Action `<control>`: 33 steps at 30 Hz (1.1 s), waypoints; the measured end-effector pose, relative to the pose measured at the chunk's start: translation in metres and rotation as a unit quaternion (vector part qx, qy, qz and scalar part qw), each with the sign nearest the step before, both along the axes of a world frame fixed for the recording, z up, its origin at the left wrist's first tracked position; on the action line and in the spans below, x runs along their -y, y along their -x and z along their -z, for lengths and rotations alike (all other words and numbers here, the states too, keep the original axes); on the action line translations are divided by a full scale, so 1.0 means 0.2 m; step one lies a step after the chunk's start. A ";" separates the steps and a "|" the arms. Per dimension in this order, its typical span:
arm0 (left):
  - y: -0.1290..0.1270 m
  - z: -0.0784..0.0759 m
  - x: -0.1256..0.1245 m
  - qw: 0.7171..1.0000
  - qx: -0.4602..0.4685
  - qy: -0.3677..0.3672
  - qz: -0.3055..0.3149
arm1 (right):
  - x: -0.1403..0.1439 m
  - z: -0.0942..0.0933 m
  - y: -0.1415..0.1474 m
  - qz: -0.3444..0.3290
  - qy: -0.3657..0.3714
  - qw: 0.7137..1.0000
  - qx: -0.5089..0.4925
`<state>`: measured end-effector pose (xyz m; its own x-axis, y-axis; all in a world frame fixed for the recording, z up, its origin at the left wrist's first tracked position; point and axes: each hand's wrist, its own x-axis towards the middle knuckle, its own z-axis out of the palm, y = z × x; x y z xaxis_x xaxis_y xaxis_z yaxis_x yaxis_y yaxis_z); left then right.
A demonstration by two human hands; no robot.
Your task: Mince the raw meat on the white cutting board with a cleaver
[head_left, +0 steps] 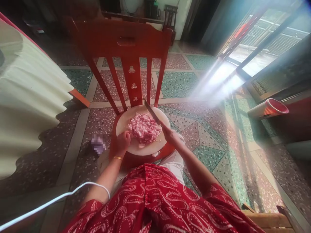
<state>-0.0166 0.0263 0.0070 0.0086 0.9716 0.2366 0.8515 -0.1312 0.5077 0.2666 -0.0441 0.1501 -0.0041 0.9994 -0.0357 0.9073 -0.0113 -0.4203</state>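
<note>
One pale pleated cloth (26, 97) at far left, one left hand (123, 142) with fingers curled, resting on one round white board (145, 147), one heap of pink chopped meat (144, 128) on that board, one knife (153, 113) angled over the heap, one right hand (171, 136) closed around its handle, one red chair (126, 42) beneath, one red-rimmed cup (273, 108) lay at far right.

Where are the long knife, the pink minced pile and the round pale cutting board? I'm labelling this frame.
long knife (153, 113), head view, mid-blade.
pink minced pile (144, 128), head view, centre.
round pale cutting board (123, 124), head view, bare left part.
</note>
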 end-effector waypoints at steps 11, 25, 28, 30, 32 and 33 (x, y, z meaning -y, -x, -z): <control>0.00 0.01 -0.01 1.000 0.000 -0.009 -0.002 | -0.05 0.02 0.00 0.014 0.055 0.998 0.017; 0.00 0.02 -0.01 1.000 -0.014 -0.019 -0.004 | -0.05 0.01 -0.05 0.006 0.010 1.000 -0.012; 0.00 0.02 -0.01 1.000 0.000 -0.021 0.001 | -0.06 0.01 -0.07 0.017 -0.023 0.999 -0.015; -0.01 0.02 -0.01 1.000 0.009 -0.019 -0.002 | -0.09 0.06 -0.07 0.030 0.021 0.999 0.009; -0.01 0.01 -0.01 1.000 0.014 -0.018 -0.004 | -0.12 0.10 -0.07 0.033 0.067 0.997 0.025; -0.01 0.01 -0.01 1.000 0.015 -0.017 -0.004 | -0.13 0.11 -0.07 0.031 0.075 0.996 0.028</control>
